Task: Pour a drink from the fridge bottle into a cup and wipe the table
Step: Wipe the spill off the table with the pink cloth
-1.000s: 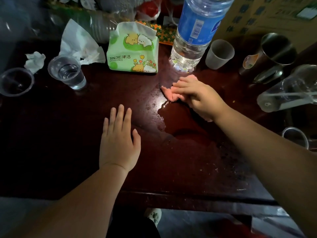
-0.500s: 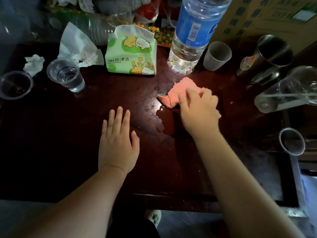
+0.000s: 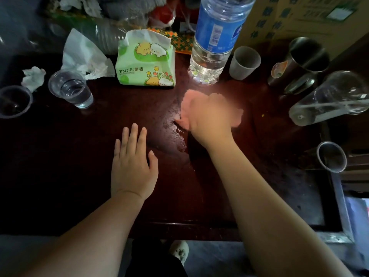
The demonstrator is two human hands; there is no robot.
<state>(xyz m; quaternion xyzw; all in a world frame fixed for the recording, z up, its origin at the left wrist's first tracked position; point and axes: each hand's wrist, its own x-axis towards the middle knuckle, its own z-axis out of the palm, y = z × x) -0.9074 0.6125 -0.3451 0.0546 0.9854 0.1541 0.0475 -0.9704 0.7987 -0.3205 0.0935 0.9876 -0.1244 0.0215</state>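
So the pouring part looked done at this point and it was all about the wipe. The right hand [image 3: 207, 114] was down on the pink cloth [image 3: 237, 116], just in front of the bottle [image 3: 215, 37] that stood at the far edge of the table [image 3: 60, 156], a bit right of the middle. A second before, that hand came in from the right side with the cloth bunched under its fingertips. Half a second later it had swung round and slid back toward the near edge, and here it sat on top of the cloth, which stuck out on both sides of it. The hand was smeared with motion blur, so I honestly couldn't tell whether the fingers were dug into the cloth or just pressing flat on it. The left hand [image 3: 132, 170] hadn't budged: palm down, fingers straight, holding nothing, resting mid-table as a brace. The cup [image 3: 69, 88] with water in it stood near the far left corner, left of the tissue pack [image 3: 145, 62], well away from the wiping. My read is that the strokes were working but not finished, since a shiny wet patch [image 3: 180, 142] sat just on the near side of the cloth, between the two hands. I'd guess the next pass needed to drag back through that.
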